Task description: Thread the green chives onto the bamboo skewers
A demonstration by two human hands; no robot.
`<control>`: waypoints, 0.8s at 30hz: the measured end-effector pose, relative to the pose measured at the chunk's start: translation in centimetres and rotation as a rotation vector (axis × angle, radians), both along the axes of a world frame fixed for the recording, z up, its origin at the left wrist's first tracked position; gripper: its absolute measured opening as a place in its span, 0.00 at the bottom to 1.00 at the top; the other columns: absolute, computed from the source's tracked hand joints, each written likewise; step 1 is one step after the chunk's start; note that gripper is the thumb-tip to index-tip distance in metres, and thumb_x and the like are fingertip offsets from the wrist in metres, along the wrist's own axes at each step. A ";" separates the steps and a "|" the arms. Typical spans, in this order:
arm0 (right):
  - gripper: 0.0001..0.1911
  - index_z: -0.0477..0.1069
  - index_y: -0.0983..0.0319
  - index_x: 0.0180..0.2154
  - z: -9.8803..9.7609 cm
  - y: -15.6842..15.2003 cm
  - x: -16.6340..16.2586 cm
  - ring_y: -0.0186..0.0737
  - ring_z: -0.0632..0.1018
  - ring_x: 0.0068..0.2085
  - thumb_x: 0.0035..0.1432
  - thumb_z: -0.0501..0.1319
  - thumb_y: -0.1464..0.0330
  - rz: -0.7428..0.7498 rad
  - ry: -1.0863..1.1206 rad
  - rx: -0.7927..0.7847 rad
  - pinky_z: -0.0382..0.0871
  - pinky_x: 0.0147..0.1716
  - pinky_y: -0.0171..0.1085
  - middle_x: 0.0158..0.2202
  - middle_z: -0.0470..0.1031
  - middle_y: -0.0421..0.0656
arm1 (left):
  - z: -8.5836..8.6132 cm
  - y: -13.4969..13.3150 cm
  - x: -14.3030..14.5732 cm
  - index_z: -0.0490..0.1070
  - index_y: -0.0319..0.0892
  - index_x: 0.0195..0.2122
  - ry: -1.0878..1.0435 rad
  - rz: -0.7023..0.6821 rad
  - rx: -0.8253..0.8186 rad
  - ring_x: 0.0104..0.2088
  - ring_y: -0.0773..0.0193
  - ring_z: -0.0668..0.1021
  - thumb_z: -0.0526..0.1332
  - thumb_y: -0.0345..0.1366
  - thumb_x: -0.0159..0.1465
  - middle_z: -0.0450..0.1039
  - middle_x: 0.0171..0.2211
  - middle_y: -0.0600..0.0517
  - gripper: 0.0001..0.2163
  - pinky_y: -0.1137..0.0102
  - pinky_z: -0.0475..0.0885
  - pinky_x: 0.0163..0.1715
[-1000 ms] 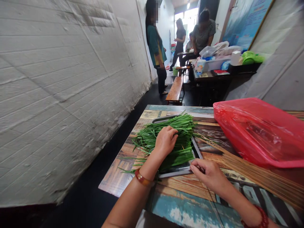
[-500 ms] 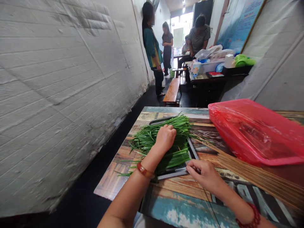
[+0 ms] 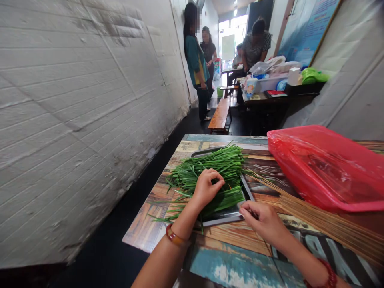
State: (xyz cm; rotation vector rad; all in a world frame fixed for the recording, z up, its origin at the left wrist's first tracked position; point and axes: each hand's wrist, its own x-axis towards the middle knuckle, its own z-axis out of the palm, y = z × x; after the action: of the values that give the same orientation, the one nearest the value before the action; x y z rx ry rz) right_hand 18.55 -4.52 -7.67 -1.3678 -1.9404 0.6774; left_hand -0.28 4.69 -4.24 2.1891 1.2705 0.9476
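we have the left hand (image 3: 207, 187) resting low over the green stalks (image 3: 219, 158), fingers curled, thumb tip near the forefinger; we can't tell whether it pinches any. right hand (image 3: 261, 219) is just beside the near right corner of the metal tray (image 3: 247, 188), thumb and fingers together, clamped on a thin stick (image 3: 275, 262) that runs down toward us. stalks lie in a heap across the tray, loose ends hanging over its left side onto the table (image 3: 144, 224). we note a bangle (image 3: 175, 236) on the left wrist, red beads (image 3: 331, 274) on the right.

right of the tray: a bundle of sticks (image 3: 324, 218), its far-left ends near the tray edge, plus a red plastic bag (image 3: 318, 164) beside it. further back we get a wooden bench (image 3: 220, 114), a person in a teal top (image 3: 195, 60) standing by the wall, a person in stripes (image 3: 255, 50) bent forward, and a cluttered table (image 3: 261, 98) with a cup (image 3: 251, 86).
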 end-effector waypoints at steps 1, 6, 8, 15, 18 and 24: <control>0.13 0.71 0.62 0.27 0.0 0.0 0.0 0.33 0.70 0.22 0.59 0.52 0.68 -0.010 0.006 -0.001 0.60 0.23 0.32 0.20 0.69 0.37 | -0.1 0.0 0.0 0.72 0.40 0.25 -0.038 0.009 -0.020 0.34 0.64 0.72 0.61 0.30 0.56 0.73 0.28 0.52 0.04 0.70 0.65 0.38; 0.13 0.73 0.61 0.31 0.2 -0.1 0.0 0.36 0.75 0.27 0.60 0.52 0.66 -0.066 0.063 0.016 0.66 0.27 0.33 0.26 0.76 0.40 | -0.6 -0.1 -0.2 0.72 0.39 0.26 -0.152 0.051 -0.175 0.27 0.67 0.71 0.59 0.32 0.56 0.71 0.24 0.53 0.04 0.74 0.64 0.29; 0.13 0.74 0.61 0.31 0.5 -0.2 -0.1 0.37 0.77 0.29 0.60 0.52 0.66 -0.087 0.089 0.016 0.68 0.28 0.33 0.28 0.78 0.41 | -0.5 -0.4 -0.1 0.72 0.38 0.26 -0.197 0.038 -0.255 0.25 0.69 0.70 0.59 0.33 0.56 0.70 0.23 0.54 0.05 0.75 0.63 0.27; 0.11 0.75 0.59 0.33 0.5 -0.3 -0.2 0.41 0.80 0.33 0.59 0.54 0.66 -0.121 0.143 0.022 0.73 0.33 0.36 0.32 0.80 0.43 | -0.1 -1.0 0.4 0.72 0.37 0.25 -0.304 -0.004 -0.385 0.23 0.71 0.68 0.59 0.34 0.55 0.69 0.21 0.55 0.07 0.76 0.62 0.24; 0.11 0.75 0.59 0.35 0.4 -0.3 -0.1 0.42 0.80 0.34 0.59 0.54 0.66 -0.124 0.154 0.016 0.74 0.35 0.38 0.34 0.81 0.43 | 0.0 -1.1 0.5 0.72 0.37 0.25 -0.305 -0.003 -0.385 0.23 0.71 0.68 0.60 0.34 0.55 0.69 0.22 0.55 0.06 0.76 0.62 0.25; 0.10 0.75 0.59 0.36 0.4 -0.4 0.0 0.42 0.81 0.34 0.59 0.55 0.67 -0.109 0.157 -0.003 0.75 0.35 0.38 0.34 0.81 0.43 | -0.1 -1.2 0.5 0.73 0.37 0.26 -0.300 0.011 -0.314 0.27 0.69 0.72 0.60 0.32 0.55 0.72 0.25 0.53 0.05 0.75 0.65 0.29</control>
State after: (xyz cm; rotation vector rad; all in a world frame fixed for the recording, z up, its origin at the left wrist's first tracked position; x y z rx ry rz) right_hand 18.52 -4.95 -7.28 -1.3688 -1.7302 0.7134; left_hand 0.22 3.48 -4.32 1.7301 1.1958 0.9638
